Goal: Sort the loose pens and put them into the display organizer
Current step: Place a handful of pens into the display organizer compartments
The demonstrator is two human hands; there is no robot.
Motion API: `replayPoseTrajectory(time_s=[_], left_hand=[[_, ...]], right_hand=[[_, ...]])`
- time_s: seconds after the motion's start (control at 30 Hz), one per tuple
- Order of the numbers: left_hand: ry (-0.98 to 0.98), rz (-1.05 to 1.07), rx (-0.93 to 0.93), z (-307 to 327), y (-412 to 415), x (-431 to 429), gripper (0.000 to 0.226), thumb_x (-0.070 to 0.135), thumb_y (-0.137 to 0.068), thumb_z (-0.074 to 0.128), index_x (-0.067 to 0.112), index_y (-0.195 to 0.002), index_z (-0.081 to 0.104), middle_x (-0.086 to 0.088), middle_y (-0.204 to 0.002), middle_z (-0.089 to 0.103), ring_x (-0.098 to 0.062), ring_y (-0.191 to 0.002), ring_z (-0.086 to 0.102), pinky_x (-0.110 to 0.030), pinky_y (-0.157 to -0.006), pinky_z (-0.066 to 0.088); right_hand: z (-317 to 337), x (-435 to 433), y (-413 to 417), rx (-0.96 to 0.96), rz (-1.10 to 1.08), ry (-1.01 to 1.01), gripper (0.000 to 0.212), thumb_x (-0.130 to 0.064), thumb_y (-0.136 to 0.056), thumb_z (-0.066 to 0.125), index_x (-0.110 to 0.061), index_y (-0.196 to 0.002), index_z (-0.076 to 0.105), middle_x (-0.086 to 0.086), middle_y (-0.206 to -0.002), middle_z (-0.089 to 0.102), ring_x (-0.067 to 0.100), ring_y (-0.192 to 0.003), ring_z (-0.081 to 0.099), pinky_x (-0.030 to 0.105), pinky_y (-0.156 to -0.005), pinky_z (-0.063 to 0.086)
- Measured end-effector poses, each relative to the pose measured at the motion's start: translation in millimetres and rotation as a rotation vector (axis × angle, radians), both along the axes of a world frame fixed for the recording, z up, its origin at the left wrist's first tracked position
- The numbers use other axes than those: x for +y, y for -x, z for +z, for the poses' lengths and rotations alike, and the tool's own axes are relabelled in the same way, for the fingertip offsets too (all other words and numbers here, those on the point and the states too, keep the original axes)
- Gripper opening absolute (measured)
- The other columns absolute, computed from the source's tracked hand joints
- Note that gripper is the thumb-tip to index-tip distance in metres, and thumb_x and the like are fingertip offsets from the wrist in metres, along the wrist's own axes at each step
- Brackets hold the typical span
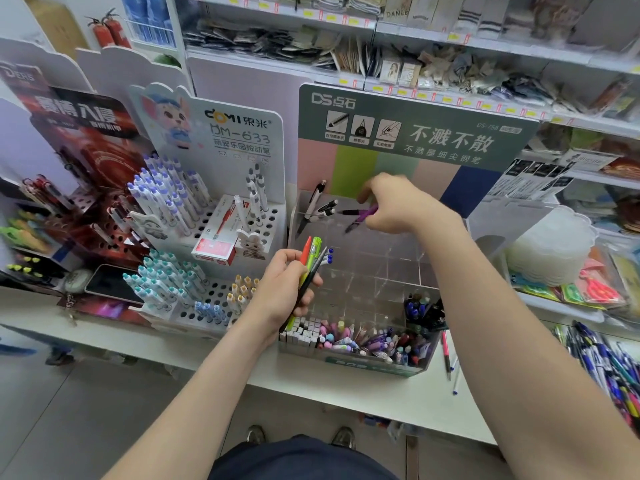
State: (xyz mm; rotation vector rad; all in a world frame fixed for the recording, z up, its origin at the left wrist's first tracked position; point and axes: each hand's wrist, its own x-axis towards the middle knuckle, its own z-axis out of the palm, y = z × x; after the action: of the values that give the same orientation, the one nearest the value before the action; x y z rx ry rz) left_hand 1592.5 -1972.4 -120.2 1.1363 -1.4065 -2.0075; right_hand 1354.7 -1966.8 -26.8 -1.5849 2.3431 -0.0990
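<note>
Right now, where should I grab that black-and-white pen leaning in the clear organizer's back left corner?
Pinch the black-and-white pen near its upper end, coming from above. It leans nearly upright, top poking above the wall of the clear organizer, lower barrel down inside the compartment, so the top is probably the only part freely reachable.

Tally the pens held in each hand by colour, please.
orange pen, left hand: 1
lime-green pen, left hand: 1
dark pen, left hand: 1
blue-tipped pens, left hand: 2
purple pen, right hand: 1
Total: 6
black pen beside the purple one: unclear if held.
</note>
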Motion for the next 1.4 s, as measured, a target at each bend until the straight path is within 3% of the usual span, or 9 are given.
replayPoseTrajectory(time_s=[0.17,0.33,0.6,0.8,0.9,1.0,1.13,1.27,1.4], left_hand=[[0.002,-0.008,0.025,-1.5,-2.8,0.4,0.035,-0.003,-0.098,0.049,0.013,-0.129,0.048,-0.008,-0.092,0.069,-0.014,-0.059,0.049,-0.027,-0.047,0.035],[0.019,-0.007,0.044,-6.1,-2.1,4.4,0.04,-0.011,-0.095,0.051,0.011,-0.128,0.052,-0.011,-0.095,0.065,-0.017,-0.064,0.052,-0.028,-0.049,0.037],[0.093,-0.195,0.026,-10.9,-0.5,13.8,0.035,-0.012,-0.095,0.052,0.008,-0.123,0.06,-0.008,-0.084,0.061,-0.02,-0.062,0.056,-0.03,-0.049,0.039],[0.203,-0.429,-0.193,-18.5,-9.3,12.3,0.024,0.0,-0.098,0.049,0.015,-0.112,0.062,-0.008,-0.081,0.067,-0.02,-0.055,0.051,-0.026,-0.047,0.038],[0.18,-0.383,-0.289,-23.0,-20.6,6.6,0.019,0.001,-0.1,0.047,0.008,-0.108,0.062,-0.008,-0.077,0.071,-0.019,-0.049,0.046,-0.023,-0.044,0.032],[0.164,-0.226,-0.343,-27.7,-26.7,-1.4,0.019,0.001,-0.101,0.044,0.008,-0.104,0.061,-0.012,-0.08,0.07,-0.017,-0.047,0.044,-0.023,-0.04,0.032],[0.154,-0.079,-0.402,-35.4,-26.3,-7.2,0.023,0.0,-0.1,0.041,0.008,-0.108,0.061,-0.013,-0.082,0.07,-0.018,-0.05,0.045,-0.021,-0.037,0.031],[0.171,0.006,-0.428,-40.5,-27.9,-7.5,0.023,0.001,-0.102,0.042,0.01,-0.112,0.06,-0.013,-0.088,0.071,-0.019,-0.054,0.051,-0.02,-0.037,0.033],[0.145,-0.002,-0.372,-42.8,-31.2,-7.1,0.025,0.0,-0.101,0.045,0.014,-0.115,0.06,-0.015,-0.103,0.074,-0.02,-0.063,0.062,-0.029,-0.047,0.042]], right_hand=[[-21.6,21.5,0.4,-0.09,-0.113,0.292,0.05,-0.013,-0.085,0.069,-0.013,-0.135,0.069,0.009,-0.124,0.073,0.029,-0.11,0.068,0.035,-0.098,0.055],[-49.1,62.0,-45.4,-0.153,-0.35,0.908,0.017,-0.013,-0.092,0.068,-0.017,-0.106,0.078,-0.004,-0.092,0.074,0.009,-0.08,0.066,0.023,-0.077,0.053],[-91.2,98.0,-97.6,-0.964,-0.476,0.542,0.021,-0.03,-0.104,0.067,-0.024,-0.092,0.084,-0.003,-0.076,0.075,0.003,-0.072,0.062,0.032,-0.076,0.052],[-106.7,97.2,-105.8,-0.933,-0.8,0.856,0.027,-0.032,-0.113,0.045,-0.021,-0.108,0.069,0.004,-0.085,0.077,0.021,-0.08,0.074,0.048,-0.084,0.062],[-105.4,101.5,-104.0,-0.908,-0.859,1.026,0.033,-0.036,-0.116,0.031,-0.022,-0.114,0.061,0.005,-0.067,0.061,0.023,-0.055,0.068,0.039,-0.057,0.057],[-120.4,99.2,-99.6,-0.852,-0.666,0.706,0.032,-0.037,-0.112,0.042,-0.031,-0.103,0.072,0.001,-0.06,0.051,0.017,-0.05,0.046,0.036,-0.051,0.041],[-135.5,91.1,-105.2,-0.681,-0.372,0.004,0.029,-0.024,-0.101,0.051,-0.026,-0.115,0.077,0.001,-0.084,0.076,0.016,-0.067,0.067,0.033,-0.067,0.058],[-143.9,81.2,-116.5,-0.686,-0.346,0.017,0.049,-0.013,-0.092,0.057,-0.016,-0.141,0.066,0.003,-0.115,0.075,0.018,-0.083,0.073,0.031,-0.068,0.059],[-152.3,81.8,-119.6,-0.795,-0.477,0.16,0.056,-0.035,-0.084,0.06,-0.018,-0.137,0.069,-0.001,-0.115,0.076,0.017,-0.101,0.074,0.041,-0.097,0.06]])
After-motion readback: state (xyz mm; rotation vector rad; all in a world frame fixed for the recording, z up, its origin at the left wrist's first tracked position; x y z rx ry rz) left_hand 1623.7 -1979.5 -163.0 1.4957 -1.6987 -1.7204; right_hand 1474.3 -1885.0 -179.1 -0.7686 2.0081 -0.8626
